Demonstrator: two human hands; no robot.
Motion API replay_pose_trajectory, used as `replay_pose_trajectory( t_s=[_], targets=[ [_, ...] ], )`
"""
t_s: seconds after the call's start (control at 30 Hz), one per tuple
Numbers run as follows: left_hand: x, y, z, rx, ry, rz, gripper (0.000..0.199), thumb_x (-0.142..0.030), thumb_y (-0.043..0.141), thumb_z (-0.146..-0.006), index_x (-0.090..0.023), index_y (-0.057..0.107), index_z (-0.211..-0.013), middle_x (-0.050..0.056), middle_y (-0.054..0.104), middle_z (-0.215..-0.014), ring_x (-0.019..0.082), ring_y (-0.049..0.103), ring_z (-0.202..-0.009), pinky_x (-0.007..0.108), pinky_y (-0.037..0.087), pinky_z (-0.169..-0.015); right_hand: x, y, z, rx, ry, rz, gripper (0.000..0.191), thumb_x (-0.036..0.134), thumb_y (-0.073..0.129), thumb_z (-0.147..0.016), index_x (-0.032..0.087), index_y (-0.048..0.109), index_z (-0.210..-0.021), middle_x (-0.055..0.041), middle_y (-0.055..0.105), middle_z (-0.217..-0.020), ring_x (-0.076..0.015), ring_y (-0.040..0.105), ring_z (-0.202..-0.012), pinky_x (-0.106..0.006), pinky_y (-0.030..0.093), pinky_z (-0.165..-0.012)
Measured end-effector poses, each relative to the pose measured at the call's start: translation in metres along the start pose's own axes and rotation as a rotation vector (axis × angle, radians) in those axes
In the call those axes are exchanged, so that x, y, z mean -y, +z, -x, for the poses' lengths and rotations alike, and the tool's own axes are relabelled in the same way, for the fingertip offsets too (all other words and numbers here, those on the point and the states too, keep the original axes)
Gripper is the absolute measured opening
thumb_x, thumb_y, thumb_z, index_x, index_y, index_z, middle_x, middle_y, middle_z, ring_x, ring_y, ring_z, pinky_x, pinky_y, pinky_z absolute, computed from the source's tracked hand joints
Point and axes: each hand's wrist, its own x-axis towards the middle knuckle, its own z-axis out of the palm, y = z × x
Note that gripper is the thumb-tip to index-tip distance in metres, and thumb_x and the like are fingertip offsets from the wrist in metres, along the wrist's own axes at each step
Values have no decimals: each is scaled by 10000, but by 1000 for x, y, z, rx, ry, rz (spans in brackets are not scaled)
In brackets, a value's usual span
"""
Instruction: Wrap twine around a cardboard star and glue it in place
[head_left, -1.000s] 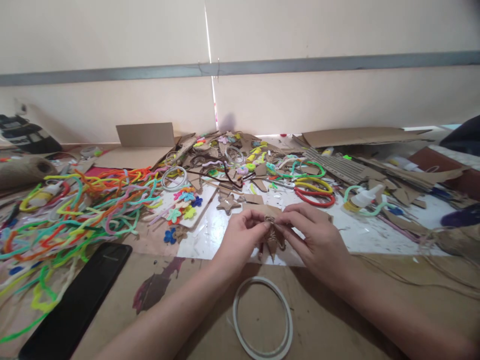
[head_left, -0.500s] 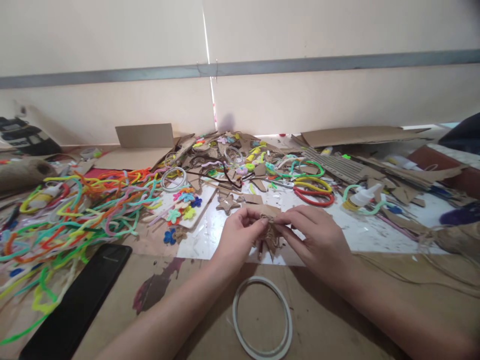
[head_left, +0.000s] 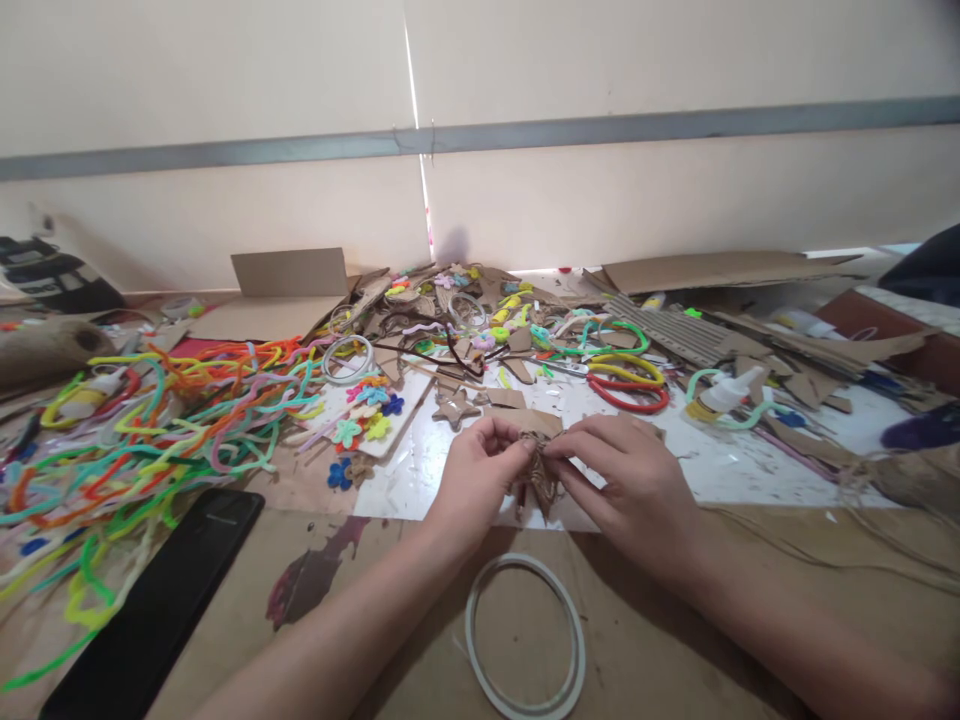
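Observation:
Between my two hands is a small brown cardboard piece (head_left: 541, 488) with twine on it, pointed at its lower end. My left hand (head_left: 480, 470) pinches its left side between thumb and fingers. On its right side, my right hand (head_left: 626, 475) is closed with thumb and fingertips at the upper edge. The fingers hide much of the piece. A white tape ring (head_left: 471, 625) lies on the brown cardboard below my hands. Just beyond my left hand rests a cardboard star (head_left: 454, 407).
Tangled pipe cleaners (head_left: 225, 400) cover the left, near a black phone (head_left: 161, 600). Felt flowers (head_left: 347, 433) lie left of my hands. A glue bottle (head_left: 724, 393) stands at right, by red and yellow loops (head_left: 628, 395). Cardboard scraps (head_left: 675, 335) pile up behind.
My right fingers have shifted slightly at the top of the cardboard piece, and more of its twined face shows. My left hand stays nearly where it was.

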Motion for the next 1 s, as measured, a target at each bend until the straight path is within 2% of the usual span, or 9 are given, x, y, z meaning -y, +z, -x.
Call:
replay_pose_trajectory(
  t_s=[0.1,0.2,0.3,0.47,0.7,0.83,1.0],
  targets=[
    [0,-1,0,15,-7,-2,214,-285,765,-726,-169,598,-793,-12,616,-645,108,541,-556,226,415,-556,-2,-2,-3,-29,111,-133,50,205,654,-909,212,646,-860,-42,619,-841,-206,595,-809,-341,457,-722],
    [-2,-1,0,13,4,-5,222,-279,779,-707,-158,605,-774,-8,615,-661,105,540,-578,223,416,-574,-6,-1,-6,-54,239,-228,93,255,720,-851,211,654,-898,-42,632,-882,-209,596,-836,-342,478,-733],
    [-3,0,0,23,11,-1,229,-279,791,-692,-157,609,-760,-11,608,-663,105,537,-581,225,418,-581,-11,2,-8,18,358,-351,150,308,723,-836,211,694,-946,-41,683,-894,-208,627,-831,-335,504,-729],
    [0,0,-1,45,18,-27,244,-289,812,-683,-155,630,-776,10,638,-711,123,571,-627,233,432,-610,-11,5,-8,148,506,-566,191,380,690,-839,193,718,-813,-24,688,-758,-171,621,-643,-278,495,-560],
    [-6,-2,1,107,-17,-9,197,-314,745,-765,-144,659,-818,4,617,-698,112,536,-616,227,399,-606,-10,1,-8,99,437,-428,131,310,668,-841,202,706,-778,-15,682,-748,-177,604,-693,-279,474,-626],
    [-10,-1,2,125,-53,-1,190,-270,761,-738,-137,675,-843,27,662,-768,129,584,-679,240,439,-667,-10,2,-8,118,473,-459,146,331,657,-847,206,696,-781,-9,672,-742,-178,597,-691,-278,458,-617],
    [-9,-1,0,145,-56,-10,160,-249,772,-719,-143,671,-783,10,642,-740,124,575,-686,234,433,-677,-10,3,-8,133,520,-520,174,361,655,-831,202,700,-777,-7,664,-717,-176,590,-670,-278,447,-599]
  ],
)
